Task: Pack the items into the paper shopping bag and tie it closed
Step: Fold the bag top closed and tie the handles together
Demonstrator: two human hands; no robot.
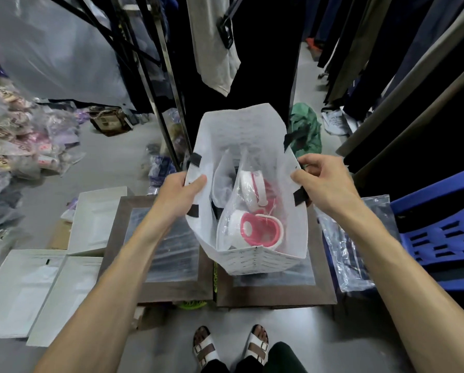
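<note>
Head view: white paper shopping bag (255,261) standing open on dark framed tabletop (276,296), pink-and-white shoes (255,230) in clear plastic inside. Left hand (181,196) grip pinched on left rim, right hand (323,181) grip pinched on right rim. Risk: thin paper tearing near black handle tabs if pulled apart too hard.

A paper shopping bag (255,262) stands open on two framed boards (171,289) lying side by side. Bagged shoes (252,224) lie inside it. The left hand (181,196) grips its left rim, the right hand (323,181) its right rim.
</note>
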